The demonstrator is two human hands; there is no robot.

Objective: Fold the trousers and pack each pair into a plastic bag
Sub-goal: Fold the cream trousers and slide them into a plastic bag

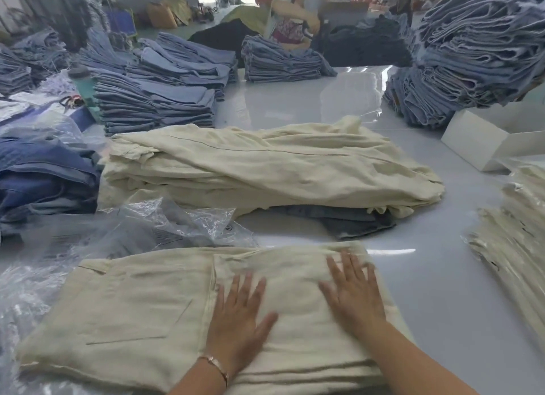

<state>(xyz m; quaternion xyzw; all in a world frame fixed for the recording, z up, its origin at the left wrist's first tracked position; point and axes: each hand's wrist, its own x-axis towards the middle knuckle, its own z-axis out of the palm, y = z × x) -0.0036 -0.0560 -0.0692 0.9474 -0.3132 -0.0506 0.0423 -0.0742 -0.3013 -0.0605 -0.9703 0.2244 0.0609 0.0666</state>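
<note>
Both hands flat, left hand (239, 315), right hand (354, 291), pressing cream trousers (132, 312), near edge cut off

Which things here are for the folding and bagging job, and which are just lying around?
For the job: left hand, right hand, cream trousers, cream pile, plastic bags.
Lying about: denim stacks, white box, bottle.
</note>
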